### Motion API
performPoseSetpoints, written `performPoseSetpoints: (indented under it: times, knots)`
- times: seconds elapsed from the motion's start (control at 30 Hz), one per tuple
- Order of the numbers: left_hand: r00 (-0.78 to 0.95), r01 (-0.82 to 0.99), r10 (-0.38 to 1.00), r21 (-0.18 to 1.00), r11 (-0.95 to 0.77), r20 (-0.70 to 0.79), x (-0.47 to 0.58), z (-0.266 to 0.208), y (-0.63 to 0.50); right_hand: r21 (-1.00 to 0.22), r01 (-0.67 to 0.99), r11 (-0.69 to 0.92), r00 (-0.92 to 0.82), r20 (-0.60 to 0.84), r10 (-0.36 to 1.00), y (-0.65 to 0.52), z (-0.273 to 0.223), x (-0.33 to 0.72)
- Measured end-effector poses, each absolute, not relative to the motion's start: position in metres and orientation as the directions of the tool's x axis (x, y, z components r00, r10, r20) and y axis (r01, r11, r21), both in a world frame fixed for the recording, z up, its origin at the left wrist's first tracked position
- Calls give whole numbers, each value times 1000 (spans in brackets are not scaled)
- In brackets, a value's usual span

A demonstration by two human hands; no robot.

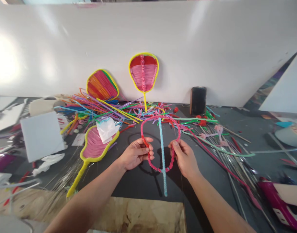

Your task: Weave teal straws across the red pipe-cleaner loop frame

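Note:
Between my hands, a fan frame of twisted pipe cleaners is held above the dark table. Its rounded loop is pink with a red stretch at the left, and a light blue stem runs down through the middle and out below. My left hand pinches the loop's left side at the red stretch. On the right side of the loop, my right hand grips the pink edge between thumb and fingers. Left of my left hand lies a yellow-edged pink fan, with a crumpled white paper on its top.
A beaded pink fan and a striped fan lean against the white board behind. Loose coloured pipe cleaners pile up below them. A phone stands upright at the right. Thin wires and a magenta device lie farther right.

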State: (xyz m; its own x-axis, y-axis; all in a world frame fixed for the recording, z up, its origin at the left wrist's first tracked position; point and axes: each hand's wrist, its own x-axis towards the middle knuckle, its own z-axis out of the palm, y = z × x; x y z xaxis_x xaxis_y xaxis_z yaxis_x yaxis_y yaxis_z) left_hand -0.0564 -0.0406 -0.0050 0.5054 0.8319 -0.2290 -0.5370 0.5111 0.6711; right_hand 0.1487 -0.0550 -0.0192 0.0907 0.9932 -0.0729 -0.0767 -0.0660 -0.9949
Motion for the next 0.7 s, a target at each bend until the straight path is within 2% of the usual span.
performPoseSetpoints:
  times: [0.3,0.4,0.5,0.6,0.7]
  knots:
    - [532,-481,802,681,552,-274,-57,-4,-41,-889,-439,-133,79,-186,979,-47,-5,160]
    - [585,-422,762,698,579,-278,-56,-3,-42,-893,-436,-111,120,-180,976,-44,0,164]
    - [598,-443,760,685,578,-255,-55,-2,-42,-905,-411,-113,109,-172,979,-44,1,165]
    - [488,-513,835,690,510,-255,-53,0,-40,-910,-372,-186,15,-206,978,-46,0,164]
    - [370,-508,872,717,478,-319,-51,0,-38,-922,-289,-257,-57,-251,966,-49,-1,163]
